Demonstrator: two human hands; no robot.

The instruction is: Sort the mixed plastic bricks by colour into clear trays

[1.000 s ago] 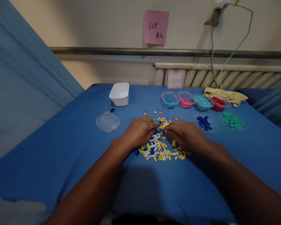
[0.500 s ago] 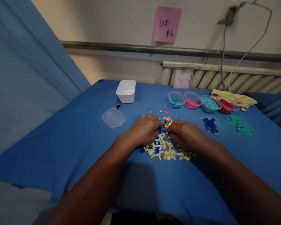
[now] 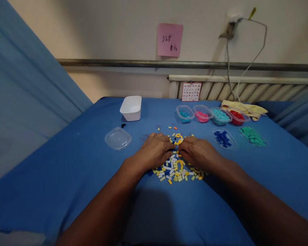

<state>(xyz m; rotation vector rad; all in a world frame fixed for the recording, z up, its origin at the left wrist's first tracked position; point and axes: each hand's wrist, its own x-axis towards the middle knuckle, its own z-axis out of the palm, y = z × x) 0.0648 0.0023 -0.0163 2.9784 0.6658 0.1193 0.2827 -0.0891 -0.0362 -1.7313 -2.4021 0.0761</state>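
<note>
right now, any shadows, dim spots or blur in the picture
Head view: dim, uneven light, with a dark shadow on the blue cloth at the near side of the small bricks; head view again: brick edges look soft, and the print on the card is too small to read.

Hard-looking, smooth plastic bricks [image 3: 179,177] lie on a matt, lightly creased blue cloth [image 3: 66,164]. Around them, at eleven o'clock, is a smooth, opaque white plastic tub [image 3: 132,114]; at ten, a glossy, see-through plastic lid [image 3: 118,139]; from twelve to two, shiny clear plastic tubs [image 3: 185,108]. Farther out, at twelve, are a dull metal rail [image 3: 118,63] and matt pink paper note [image 3: 169,41]; at ten, a draped cloth curtain [image 3: 28,85].
</note>
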